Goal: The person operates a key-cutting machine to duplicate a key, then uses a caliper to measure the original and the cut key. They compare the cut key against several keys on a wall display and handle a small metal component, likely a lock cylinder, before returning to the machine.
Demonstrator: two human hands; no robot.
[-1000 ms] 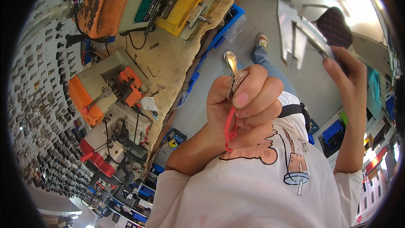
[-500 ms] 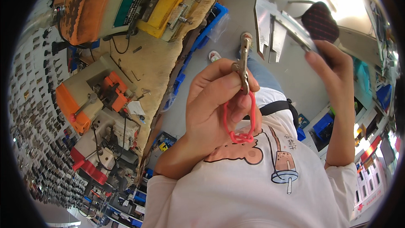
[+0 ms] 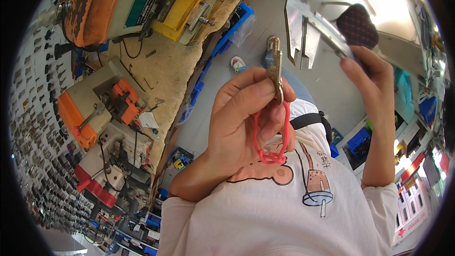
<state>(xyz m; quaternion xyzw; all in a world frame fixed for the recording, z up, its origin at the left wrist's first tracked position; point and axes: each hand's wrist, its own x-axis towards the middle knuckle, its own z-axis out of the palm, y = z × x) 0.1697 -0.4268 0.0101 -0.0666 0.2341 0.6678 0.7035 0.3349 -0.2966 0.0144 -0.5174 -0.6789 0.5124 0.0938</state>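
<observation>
My left hand (image 3: 239, 114) is raised in front of my shirt, with thumb and fingers pinching a small bunch of metal keys (image 3: 277, 73). The keys point upward and lie nearly edge-on, so their exact number is unclear. From their lower end hangs a knotted red cord loop (image 3: 272, 159), passing beside my curled fingers. My right hand (image 3: 372, 73) grips the end of a silver caliper (image 3: 327, 31). Its long bar slants up and left, and the flat pointed jaws stand above and to the right of the keys, apart from them.
A worn workbench (image 3: 177, 66) on the left carries an orange machine (image 3: 90, 9), an orange-and-grey key-cutting machine (image 3: 90, 106) and a red-and-white one (image 3: 104, 170). Many key blanks (image 3: 33, 109) hang on the wall beyond. A dark stool (image 3: 358, 26) stands at the upper right.
The keys have turned slightly in my left fingers and now stand closer together, more edge-on. The caliper stays almost in place in my right hand. The whole view has shifted a little.
</observation>
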